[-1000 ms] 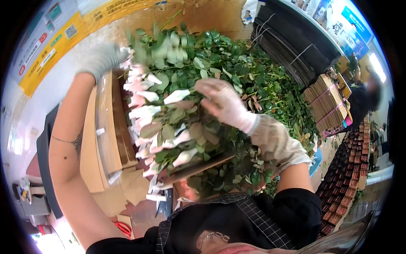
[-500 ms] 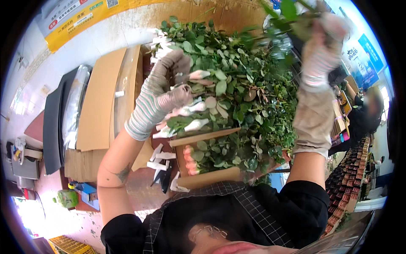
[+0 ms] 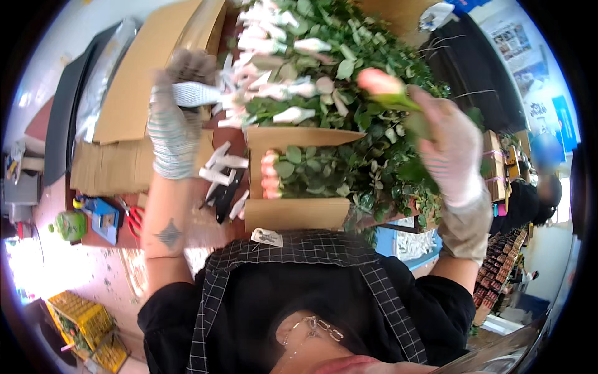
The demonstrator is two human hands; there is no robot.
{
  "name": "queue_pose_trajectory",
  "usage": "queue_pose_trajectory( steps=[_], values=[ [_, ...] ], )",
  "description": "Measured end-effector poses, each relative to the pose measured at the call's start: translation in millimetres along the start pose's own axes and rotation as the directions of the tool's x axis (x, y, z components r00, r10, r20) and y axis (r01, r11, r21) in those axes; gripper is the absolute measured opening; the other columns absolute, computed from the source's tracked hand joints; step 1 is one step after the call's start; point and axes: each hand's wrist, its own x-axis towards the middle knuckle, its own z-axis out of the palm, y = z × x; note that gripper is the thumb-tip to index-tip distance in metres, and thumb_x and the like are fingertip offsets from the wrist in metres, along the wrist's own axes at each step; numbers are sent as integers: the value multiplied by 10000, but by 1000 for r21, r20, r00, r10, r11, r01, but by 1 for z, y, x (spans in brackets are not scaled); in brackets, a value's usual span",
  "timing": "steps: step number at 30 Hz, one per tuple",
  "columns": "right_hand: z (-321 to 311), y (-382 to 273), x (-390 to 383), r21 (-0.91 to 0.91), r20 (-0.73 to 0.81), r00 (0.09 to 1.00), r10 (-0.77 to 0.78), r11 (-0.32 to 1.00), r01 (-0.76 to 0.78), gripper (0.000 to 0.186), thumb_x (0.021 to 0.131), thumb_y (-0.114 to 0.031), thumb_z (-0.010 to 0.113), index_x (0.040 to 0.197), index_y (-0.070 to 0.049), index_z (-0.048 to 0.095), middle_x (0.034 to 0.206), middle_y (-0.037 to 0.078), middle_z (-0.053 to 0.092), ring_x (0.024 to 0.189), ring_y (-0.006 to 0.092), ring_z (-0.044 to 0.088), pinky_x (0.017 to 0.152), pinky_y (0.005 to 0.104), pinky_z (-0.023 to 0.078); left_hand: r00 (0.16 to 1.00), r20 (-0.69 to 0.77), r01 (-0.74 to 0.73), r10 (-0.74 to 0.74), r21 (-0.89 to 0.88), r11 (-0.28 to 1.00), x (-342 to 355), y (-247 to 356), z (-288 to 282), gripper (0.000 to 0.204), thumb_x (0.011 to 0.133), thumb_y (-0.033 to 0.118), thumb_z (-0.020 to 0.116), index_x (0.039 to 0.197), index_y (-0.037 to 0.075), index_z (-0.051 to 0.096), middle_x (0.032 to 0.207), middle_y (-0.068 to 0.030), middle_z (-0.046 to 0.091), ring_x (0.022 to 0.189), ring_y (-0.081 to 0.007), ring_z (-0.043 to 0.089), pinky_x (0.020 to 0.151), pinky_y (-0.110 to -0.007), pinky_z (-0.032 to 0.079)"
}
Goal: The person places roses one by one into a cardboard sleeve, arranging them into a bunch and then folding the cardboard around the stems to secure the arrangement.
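Observation:
My left hand (image 3: 173,128), in a striped knit glove, is closed on a white mesh flower sleeve (image 3: 198,94) just left of the roses. In my gloved right hand (image 3: 455,146), a pink rose (image 3: 379,83) is gripped by its stem just below the bloom, the bloom bare and turned left. Several roses in white sleeves (image 3: 293,115) lie in a leafy heap between my hands, blooms to the left. Nearer to me, bare pink roses (image 3: 270,177) lie in a row inside an open cardboard wrap (image 3: 299,214).
Loose white sleeves (image 3: 218,167) lie left of the wrap, beside a black object (image 3: 225,201). Red-handled scissors (image 3: 134,219) and a green bottle (image 3: 70,225) are farther left. Cardboard sheets (image 3: 146,75) lean behind. A yellow crate (image 3: 87,324) stands lower left; another person (image 3: 526,199) is at right.
My right hand has come down and inward, bringing the rose's bloom into sight. My left hand has moved left off the heap and now holds a mesh sleeve. The view has shifted too.

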Motion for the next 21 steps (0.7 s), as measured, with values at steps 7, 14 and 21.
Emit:
queue_pose_trajectory(
  steps=[7,14,21],
  values=[
    [52,-40,-12,432,245,915,-322,881,195,357,696,-69,589,1048,-125,603,1019,92,577,937,288,566,785,404,460,611,675,-666,-414,721,193,-78,-54,-98,429,766,183,669,1157,89,521,1200,-110,517,1129,-257,482,905,-392,426],
    [187,-91,-43,388,378,877,-298,911,142,556,720,-58,570,1253,-205,504,972,58,580,823,254,578,695,367,489,649,564,-691,-511,718,-84,-101,-152,-108,331,794,357,584,1034,132,618,1165,-83,562,1207,-286,429,969,-441,343],
    [242,-113,-50,486,268,949,-166,874,15,521,727,-62,551,1229,-201,526,938,62,586,800,269,576,684,376,492,568,367,-682,-737,710,-173,-106,-136,-95,584,710,423,659,1133,33,553,1262,-152,477,1212,-287,400,972,-404,336]
  ],
)
